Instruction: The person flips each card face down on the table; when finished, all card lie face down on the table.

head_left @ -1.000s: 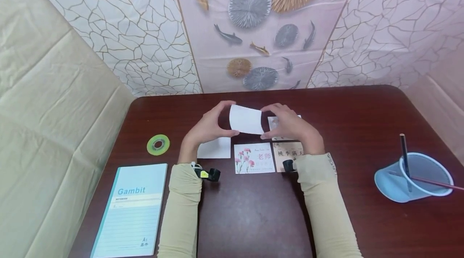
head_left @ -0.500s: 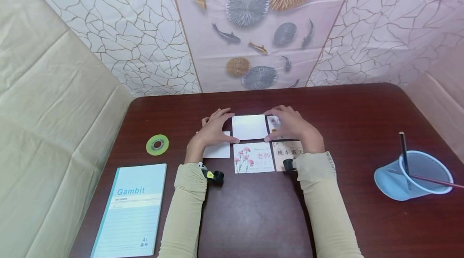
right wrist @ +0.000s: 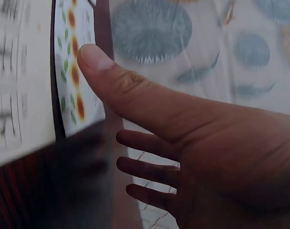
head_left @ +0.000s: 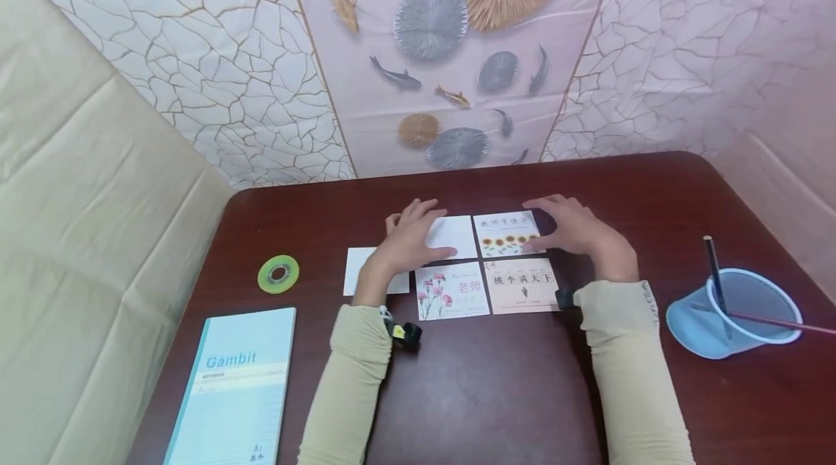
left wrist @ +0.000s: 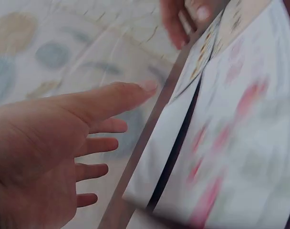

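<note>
"White, with no print showing: that's the inner blank card [head_left: 459,236], just right of the left hand [head_left: 411,241] and partly hidden by it."

"Does that hand hold it?"

"No grip that I see; its fingers are spread. Whether the thumb touches, I can't tell. The right hand [head_left: 581,234] is loose too, its thumb over the outer edge of the sunflower card [head_left: 504,227]."

"How far along are we?"

"Nearly through the laying out, I'd judge. Five cards lie flat: the carnation card [head_left: 452,294] bodyward of the left thumb, the tan card [head_left: 522,287] bodyward of the right thumb, the outer blank card [head_left: 358,273] beyond the left wrist's outer side."

"And left to do?"

"Perhaps straightening: that outer one sits out of line with both rows. Neither hand is yet clear of the cards."
</note>
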`<action>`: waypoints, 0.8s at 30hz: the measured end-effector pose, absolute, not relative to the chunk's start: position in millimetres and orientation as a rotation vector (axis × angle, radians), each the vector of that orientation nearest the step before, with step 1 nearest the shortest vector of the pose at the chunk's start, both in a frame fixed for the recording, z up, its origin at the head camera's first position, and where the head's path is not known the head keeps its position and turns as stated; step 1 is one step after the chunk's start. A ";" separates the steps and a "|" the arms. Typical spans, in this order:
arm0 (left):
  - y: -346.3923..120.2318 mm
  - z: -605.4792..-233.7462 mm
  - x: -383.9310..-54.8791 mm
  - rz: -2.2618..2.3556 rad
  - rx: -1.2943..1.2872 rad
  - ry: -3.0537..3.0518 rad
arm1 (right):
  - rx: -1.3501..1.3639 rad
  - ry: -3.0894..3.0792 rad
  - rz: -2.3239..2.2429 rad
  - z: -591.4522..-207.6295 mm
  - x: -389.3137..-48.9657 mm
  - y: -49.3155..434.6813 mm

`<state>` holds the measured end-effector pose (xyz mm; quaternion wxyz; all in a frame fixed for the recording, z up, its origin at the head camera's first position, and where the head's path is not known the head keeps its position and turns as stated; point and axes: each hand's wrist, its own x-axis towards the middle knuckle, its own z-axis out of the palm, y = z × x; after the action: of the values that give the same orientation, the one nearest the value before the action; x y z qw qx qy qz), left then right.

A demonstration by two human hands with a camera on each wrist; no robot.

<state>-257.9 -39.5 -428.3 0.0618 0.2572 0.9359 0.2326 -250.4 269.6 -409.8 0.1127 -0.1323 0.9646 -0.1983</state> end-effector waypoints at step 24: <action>53.6 -425.6 -283.0 0.586 0.793 2.823 | -0.277 2.872 -0.675 -425.4 -255.6 290.8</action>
<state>-283.0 53.6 -425.6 0.0755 0.2644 0.9414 0.1954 -255.6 290.8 -425.4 0.0892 -0.0931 0.9653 -0.2269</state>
